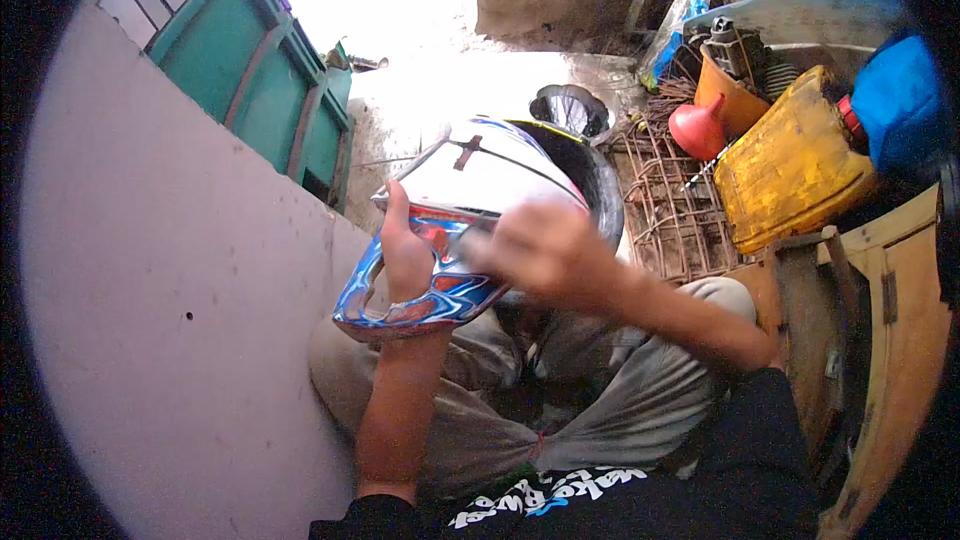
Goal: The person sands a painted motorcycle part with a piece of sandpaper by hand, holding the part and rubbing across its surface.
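A white motocross helmet [500, 170] with blue and red patterns on its chin bar [450, 302] is held over my lap. My left hand [408, 258] grips it from below at the front opening, with the thumb pointing up along its side. Closed fingers of my right hand [545, 255] are at the helmet's near side, blurred by motion. A small dark piece shows at those fingertips, too smeared to name. Behind the helmet, a dark round tub [600, 175] is partly hidden.
A pale wall [180, 290] stands close on the left, with a green cabinet [240, 70] beyond it. On the right are a rusty wire grid [680, 215], a red funnel [697, 128], a yellow jerrycan [790, 170] and a wooden frame [900, 310]. A shiny bowl [572, 112] lies ahead.
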Available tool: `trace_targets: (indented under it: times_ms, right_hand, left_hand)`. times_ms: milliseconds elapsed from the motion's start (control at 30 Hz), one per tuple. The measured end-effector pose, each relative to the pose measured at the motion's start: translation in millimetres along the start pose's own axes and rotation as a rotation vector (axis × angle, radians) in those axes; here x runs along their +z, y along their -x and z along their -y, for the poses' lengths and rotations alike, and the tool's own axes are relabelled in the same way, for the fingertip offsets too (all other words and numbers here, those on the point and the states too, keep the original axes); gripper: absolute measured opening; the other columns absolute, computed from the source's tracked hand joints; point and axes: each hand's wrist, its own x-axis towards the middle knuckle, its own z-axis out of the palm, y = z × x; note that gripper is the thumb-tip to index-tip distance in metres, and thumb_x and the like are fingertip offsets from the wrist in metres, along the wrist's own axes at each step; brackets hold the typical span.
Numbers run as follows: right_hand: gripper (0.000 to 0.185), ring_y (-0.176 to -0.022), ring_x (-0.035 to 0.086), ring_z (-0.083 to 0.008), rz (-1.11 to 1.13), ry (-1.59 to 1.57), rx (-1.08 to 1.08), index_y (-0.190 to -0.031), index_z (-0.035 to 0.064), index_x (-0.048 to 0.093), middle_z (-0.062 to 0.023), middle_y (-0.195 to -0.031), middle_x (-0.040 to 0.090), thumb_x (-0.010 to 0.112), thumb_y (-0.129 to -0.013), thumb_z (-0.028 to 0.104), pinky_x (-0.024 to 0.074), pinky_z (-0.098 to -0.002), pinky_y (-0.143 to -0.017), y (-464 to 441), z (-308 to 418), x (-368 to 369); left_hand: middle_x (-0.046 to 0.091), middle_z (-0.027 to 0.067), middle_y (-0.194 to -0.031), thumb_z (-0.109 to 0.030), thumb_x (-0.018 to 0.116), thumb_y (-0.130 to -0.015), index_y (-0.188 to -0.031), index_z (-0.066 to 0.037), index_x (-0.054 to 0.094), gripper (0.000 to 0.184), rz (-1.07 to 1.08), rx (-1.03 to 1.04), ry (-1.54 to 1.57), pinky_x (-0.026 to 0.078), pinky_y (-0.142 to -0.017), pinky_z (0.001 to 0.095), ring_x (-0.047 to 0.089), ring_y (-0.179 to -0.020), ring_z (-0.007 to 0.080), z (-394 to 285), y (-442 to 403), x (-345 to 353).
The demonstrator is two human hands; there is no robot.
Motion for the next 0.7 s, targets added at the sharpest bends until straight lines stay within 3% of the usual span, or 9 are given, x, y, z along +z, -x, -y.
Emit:
trace_targets:
  times_ms: [67,133,200,300,467,567,600,633,700]
  right_hand:
    - [0.022,-0.074,0.062,-0.0195,-0.069,-0.127,-0.119,-0.103,0.0122,0.073,-0.0024,-0.08,0.059,0.07,-0.081,0.015,0.053,-0.037,-0.063,-1,22,-5]
    - [0.025,-0.077,0.063,-0.0193,0.012,-0.058,0.019,-0.107,0.0124,0.073,-0.0016,-0.08,0.057,0.069,-0.082,0.015,0.0542,-0.0364,-0.065,0,-10,-5]
    - [0.029,-0.08,0.064,-0.0197,0.065,0.015,0.172,-0.112,0.0132,0.072,-0.0011,-0.082,0.057,0.068,-0.083,0.015,0.0548,-0.0358,-0.067,3,-37,-3]
    - [0.03,-0.084,0.066,-0.0219,0.051,-0.045,0.046,-0.112,0.0127,0.071,-0.0028,-0.088,0.062,0.069,-0.082,0.016,0.0563,-0.0366,-0.071,6,-3,1]
    - [0.026,-0.097,0.071,-0.0231,0.052,-0.037,0.19,-0.111,0.0098,0.07,-0.0066,-0.11,0.071,0.067,-0.086,0.013,0.0593,-0.0382,-0.084,6,-40,-2]
    - [0.026,-0.1,0.071,-0.0233,0.085,-0.134,0.049,-0.111,0.0085,0.071,-0.006,-0.11,0.072,0.067,-0.086,0.013,0.0594,-0.038,-0.086,4,-7,3]
    - [0.027,-0.1,0.072,-0.0227,-0.046,-0.166,-0.035,-0.112,0.0085,0.07,-0.0063,-0.107,0.073,0.068,-0.086,0.014,0.0595,-0.0388,-0.085,-1,12,-1]
    - [0.027,-0.097,0.073,-0.0237,-0.033,-0.162,-0.074,-0.112,0.0081,0.068,-0.0082,-0.106,0.073,0.068,-0.086,0.014,0.0598,-0.0394,-0.085,-4,15,-5]
    - [0.029,-0.096,0.073,-0.026,0.1,-0.078,0.08,-0.113,0.0079,0.067,-0.01,-0.105,0.074,0.069,-0.085,0.015,0.0598,-0.0397,-0.083,3,-19,0]
  left_hand:
    - [0.071,0.0103,-0.102,-0.045,0.045,-0.109,-0.122,0.001,0.064,0.052,-0.016,0.046,-0.094,0.056,-0.066,0.0301,0.069,-0.079,0.0186,2,-9,-6]
    - [0.071,0.0102,-0.102,-0.044,0.045,-0.109,-0.123,0.001,0.064,0.051,-0.022,0.006,0.046,0.056,-0.069,0.0306,0.068,-0.081,0.0185,4,-2,0]
    - [0.071,0.0098,-0.102,-0.045,0.045,-0.109,-0.122,0.0,0.064,0.051,-0.025,-0.003,0.039,0.055,-0.067,0.0291,0.068,-0.08,0.017,0,3,4]
    - [0.072,0.0079,-0.097,-0.046,0.045,-0.109,-0.12,-0.001,0.065,0.051,-0.016,-0.005,0.051,0.05,-0.056,0.0243,0.065,-0.072,0.0129,1,4,8]
    - [0.072,0.0073,-0.098,-0.048,0.046,-0.108,-0.12,-0.001,0.066,0.052,0.002,-0.045,0.095,0.049,-0.054,0.024,0.065,-0.072,0.0127,-9,18,20]
    - [0.071,0.0062,-0.093,-0.048,0.046,-0.108,-0.118,-0.001,0.066,0.052,-0.038,-0.058,0.093,0.047,-0.052,0.0239,0.063,-0.067,0.0117,-9,14,22]
    - [0.071,0.0056,-0.091,-0.048,0.046,-0.108,-0.118,-0.001,0.066,0.052,-0.044,-0.049,0.075,0.046,-0.051,0.0239,0.062,-0.065,0.0112,-8,11,19]
    - [0.071,0.0051,-0.089,-0.048,0.046,-0.108,-0.117,-0.001,0.067,0.052,-0.05,-0.039,0.057,0.046,-0.05,0.0239,0.061,-0.062,0.0108,-6,9,17]
    - [0.07,0.0041,-0.085,-0.048,0.046,-0.108,-0.115,-0.001,0.067,0.052,-0.043,-0.015,0.027,0.044,-0.047,0.024,0.058,-0.058,0.0099,-4,8,11]
